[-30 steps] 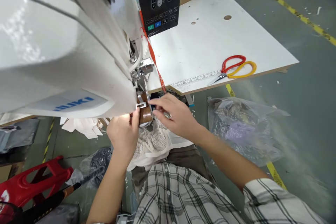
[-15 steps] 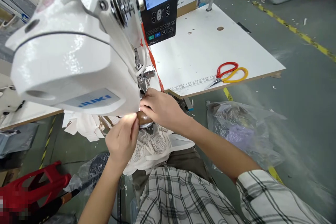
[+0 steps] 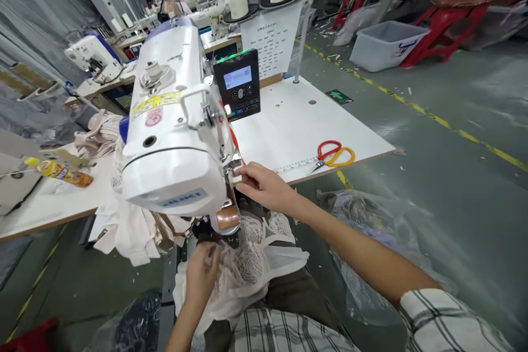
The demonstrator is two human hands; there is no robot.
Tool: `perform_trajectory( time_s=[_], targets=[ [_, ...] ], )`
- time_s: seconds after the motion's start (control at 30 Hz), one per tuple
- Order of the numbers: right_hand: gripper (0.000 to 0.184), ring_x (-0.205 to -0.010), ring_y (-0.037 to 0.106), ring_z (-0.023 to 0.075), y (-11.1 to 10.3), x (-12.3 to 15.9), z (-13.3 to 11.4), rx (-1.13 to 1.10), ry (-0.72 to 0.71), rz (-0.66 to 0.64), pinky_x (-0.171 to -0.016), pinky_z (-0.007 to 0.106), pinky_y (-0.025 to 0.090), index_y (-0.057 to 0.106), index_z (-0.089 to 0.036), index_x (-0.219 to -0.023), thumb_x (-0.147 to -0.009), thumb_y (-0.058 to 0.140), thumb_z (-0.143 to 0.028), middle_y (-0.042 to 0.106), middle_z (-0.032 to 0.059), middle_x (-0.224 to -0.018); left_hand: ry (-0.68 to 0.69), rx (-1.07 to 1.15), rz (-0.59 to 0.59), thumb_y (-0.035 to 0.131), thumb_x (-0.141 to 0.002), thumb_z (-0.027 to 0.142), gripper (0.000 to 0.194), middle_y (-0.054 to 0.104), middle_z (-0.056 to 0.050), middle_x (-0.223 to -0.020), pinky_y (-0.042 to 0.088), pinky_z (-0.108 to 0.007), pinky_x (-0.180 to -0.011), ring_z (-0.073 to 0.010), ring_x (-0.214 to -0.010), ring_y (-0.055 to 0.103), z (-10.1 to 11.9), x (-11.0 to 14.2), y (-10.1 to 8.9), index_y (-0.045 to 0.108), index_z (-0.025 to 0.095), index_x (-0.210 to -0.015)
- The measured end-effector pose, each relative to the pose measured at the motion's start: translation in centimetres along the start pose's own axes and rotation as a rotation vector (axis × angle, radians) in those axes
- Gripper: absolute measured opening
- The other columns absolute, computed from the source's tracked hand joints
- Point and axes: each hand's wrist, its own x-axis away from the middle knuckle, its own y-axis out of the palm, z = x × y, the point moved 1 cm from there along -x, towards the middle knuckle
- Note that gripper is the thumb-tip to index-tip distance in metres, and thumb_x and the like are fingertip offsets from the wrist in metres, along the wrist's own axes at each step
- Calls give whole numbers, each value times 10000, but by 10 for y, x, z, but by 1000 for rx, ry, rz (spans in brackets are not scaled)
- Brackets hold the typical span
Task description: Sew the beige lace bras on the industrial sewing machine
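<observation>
On my lap lies a cream lace bra (image 3: 249,264), its cups facing up below the machine's arm. My left hand (image 3: 202,272), slightly smeared, is at the bra's left edge with its fingers curled in against the lace. My right hand (image 3: 266,190) is beside the needle area of the white sewing machine (image 3: 173,176), thumb and fingertips drawn together; anything between them is too small to make out. Below the needle area, the machine's brown, rounded bed end (image 3: 228,218) shows no cloth on top.
Scissors (image 3: 330,157) with red and yellow handles lie near the edge of the white table (image 3: 284,132). A control panel (image 3: 238,85) stands behind the needle. Pale fabric strips (image 3: 136,234) hang at left, near a drink bottle (image 3: 61,172). A plastic bag (image 3: 371,231) lies on the floor.
My left hand has dropped from the machine's bed to the bra on my lap. My right hand has drawn slightly right of the needle. The view has tilted up, showing more of the room.
</observation>
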Motion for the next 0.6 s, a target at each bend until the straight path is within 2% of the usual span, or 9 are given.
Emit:
perform_trajectory(
  time_s=[0.07,0.13,0.2,0.33,0.47,0.53,0.6],
  targets=[
    [308,-744,533,149,5,5,-5,-112,71,-36,-672,286,434,610,-191,-1162,-933,560,-392,572,40,-947,40,32,247,582,-902,230,85,662,-75,-984,547,-359,-834,-217,-960,648,28,-16,-34,643,215,-960],
    [326,-730,529,147,11,9,-8,-172,131,-65,-662,286,432,629,-182,-1137,-908,583,-411,586,40,-945,77,19,415,625,-882,239,132,612,-80,-1020,506,-375,-905,-220,-1024,603,56,-38,-57,655,215,-1009],
    [311,-713,525,142,16,11,-11,-174,161,-68,-663,287,427,656,-177,-1097,-880,609,-395,597,36,-930,56,-2,423,642,-869,292,158,585,-96,-1063,477,-388,-950,-240,-1097,561,77,-60,-65,664,203,-998],
    [251,-722,548,152,24,11,-11,-181,217,-107,-656,283,423,706,-184,-985,-866,610,-384,632,30,-876,-28,72,327,630,-870,355,231,622,-103,-1095,446,-382,-992,-259,-1149,550,96,-87,-52,702,194,-1020],
    [220,-759,590,171,27,11,-6,-261,265,-119,-672,280,433,706,-177,-876,-858,621,-379,668,20,-802,-19,116,352,609,-893,357,202,685,-66,-938,459,-364,-953,-238,-1023,609,93,-94,-43,740,203,-897],
    [233,-729,580,163,28,10,-5,-258,273,-114,-648,272,421,695,-181,-849,-867,616,-400,660,8,-769,6,60,377,579,-913,335,216,680,-65,-876,467,-365,-921,-228,-950,618,85,-94,-44,732,190,-866],
    [230,-690,560,151,27,9,-6,-180,256,-96,-611,263,394,682,-188,-825,-878,608,-399,639,-5,-737,90,-62,405,552,-926,311,224,662,-79,-865,465,-377,-907,-231,-922,608,76,-93,-46,717,174,-861]
  ],
)
